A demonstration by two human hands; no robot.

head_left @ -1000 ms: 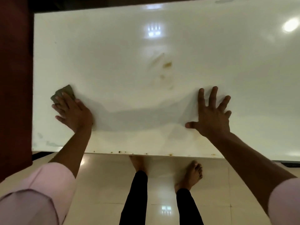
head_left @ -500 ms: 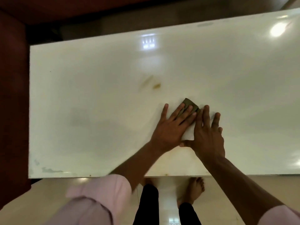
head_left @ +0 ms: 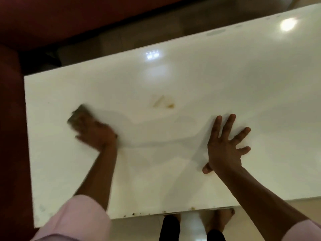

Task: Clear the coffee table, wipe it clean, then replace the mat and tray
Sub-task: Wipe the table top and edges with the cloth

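Across nearly the whole view lies a glossy white tabletop (head_left: 225, 80), its long edges running at a slight tilt, with bright ceiling lights mirrored near its far side and far right corner. Dark red furniture (head_left: 12, 136) borders it on the left and along the top, and pale floor tiles (head_left: 191, 226) show below the near edge, where two bare feet and dark trouser legs stand just beside the table. No mat or tray is on the surface. A broad, faintly darker damp band (head_left: 156, 141) curves across the middle of the tabletop between the two hands. The right hand (head_left: 225, 148) rests flat on the surface right of centre, its fingers (head_left: 229, 124) spread wide apart and gripping nothing, thumb pointing back toward the near edge. The left hand (head_left: 95, 133) is blurred, pressed palm-down on the left part of the tabletop; its fingers lie flat over a small dark green cloth (head_left: 78, 113), pinning it to the surface, with the cloth's far corner sticking out beyond the fingertips. Pink sleeves (head_left: 74, 221) cover both upper arms. Beyond the damp band, near the middle, sit a small brownish stain (head_left: 170, 106) and a paler streak (head_left: 158, 101) just left of it. Tiny dark specks (head_left: 133, 214) dot the near edge.
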